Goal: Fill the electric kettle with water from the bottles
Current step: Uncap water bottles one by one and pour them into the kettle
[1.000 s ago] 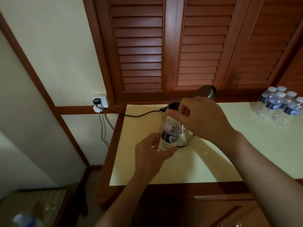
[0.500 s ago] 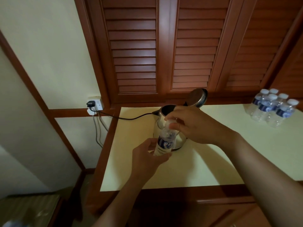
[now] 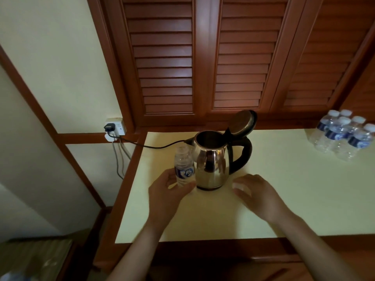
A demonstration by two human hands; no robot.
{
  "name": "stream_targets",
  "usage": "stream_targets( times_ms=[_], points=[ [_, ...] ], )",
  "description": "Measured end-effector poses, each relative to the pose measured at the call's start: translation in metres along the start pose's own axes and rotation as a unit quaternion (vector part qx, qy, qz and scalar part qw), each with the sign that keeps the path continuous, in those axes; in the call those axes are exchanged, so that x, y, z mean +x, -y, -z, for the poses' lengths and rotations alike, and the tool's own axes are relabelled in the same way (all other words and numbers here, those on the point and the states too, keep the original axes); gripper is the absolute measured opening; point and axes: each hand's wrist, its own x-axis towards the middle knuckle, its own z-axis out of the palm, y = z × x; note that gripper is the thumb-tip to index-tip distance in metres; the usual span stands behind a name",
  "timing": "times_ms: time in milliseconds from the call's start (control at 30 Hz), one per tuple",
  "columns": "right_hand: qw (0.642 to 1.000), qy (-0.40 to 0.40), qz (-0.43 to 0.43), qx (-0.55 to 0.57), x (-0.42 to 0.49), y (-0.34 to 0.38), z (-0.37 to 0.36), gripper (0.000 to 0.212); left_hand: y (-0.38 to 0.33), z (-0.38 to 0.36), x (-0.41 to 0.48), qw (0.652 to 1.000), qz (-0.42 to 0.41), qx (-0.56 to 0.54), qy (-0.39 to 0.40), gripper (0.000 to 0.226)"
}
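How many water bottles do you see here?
6: one bottle in the left hand beside the kettle, five clustered on the table's right; more may be hidden.

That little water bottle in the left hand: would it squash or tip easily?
Probably squashy: the water bottle looks like thin clear plastic, so the left hand gripping its lower part could dent it. Likely tippy, being tall and narrow. Its weight is hard to judge; the water level does not show.
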Motion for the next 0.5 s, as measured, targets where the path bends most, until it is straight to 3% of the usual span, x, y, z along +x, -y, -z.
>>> stream_targets(
  times_ms=[267, 500],
  points=[
    [0.997, -0.081, 0.007, 0.007, -0.02, -0.029, -0.053, 0.032, -0.015, 0.007, 0.017, 0.999, -0.044, 0.014, -0.022, 0.04],
    [0.996, -0.083, -0.016, 0.022, -0.018, -0.028, -0.052, 0.032, -0.036, 0.02, 0.053, 0.99, -0.115, 0.066, -0.053, 0.046]
  ],
)
